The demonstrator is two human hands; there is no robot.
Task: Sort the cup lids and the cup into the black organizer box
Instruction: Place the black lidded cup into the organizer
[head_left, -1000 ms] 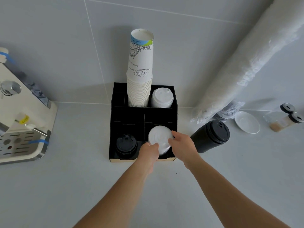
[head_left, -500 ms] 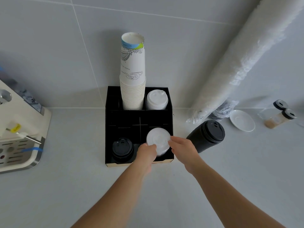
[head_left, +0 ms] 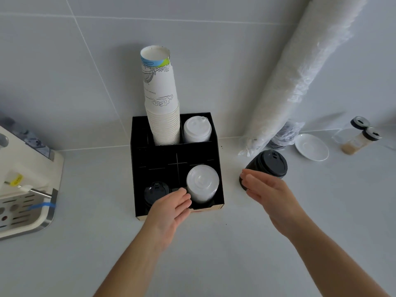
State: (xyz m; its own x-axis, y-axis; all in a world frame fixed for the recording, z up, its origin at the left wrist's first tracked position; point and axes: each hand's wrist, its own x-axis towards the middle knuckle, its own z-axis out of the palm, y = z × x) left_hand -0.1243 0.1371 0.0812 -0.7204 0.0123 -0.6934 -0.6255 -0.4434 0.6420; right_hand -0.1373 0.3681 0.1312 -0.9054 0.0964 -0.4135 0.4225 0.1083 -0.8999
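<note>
The black organizer box (head_left: 137, 168) stands against the wall. Its back row holds a tall stack of paper cups (head_left: 161, 103) and a stack of white lids (head_left: 197, 129). Its front row holds black lids (head_left: 156, 190) on the left and a stack of clear lids (head_left: 202, 184) on the right. A stack of black lids (head_left: 270, 165) lies tilted on the counter right of the box. My left hand (head_left: 171, 207) is open at the box's front edge, beside the clear lids. My right hand (head_left: 267, 190) is open, fingers just in front of the black stack.
A cream coffee machine (head_left: 23, 181) with a drip tray sits at the left. A long plastic-wrapped sleeve of cups (head_left: 300, 71) leans on the wall at the right, with a white saucer (head_left: 311, 146) and two lidded jars (head_left: 360, 136) beyond it.
Both hands have let go of the clear lids, which now rest in the front right compartment. My right hand has moved right toward the black stack; my left hand has drawn back.
</note>
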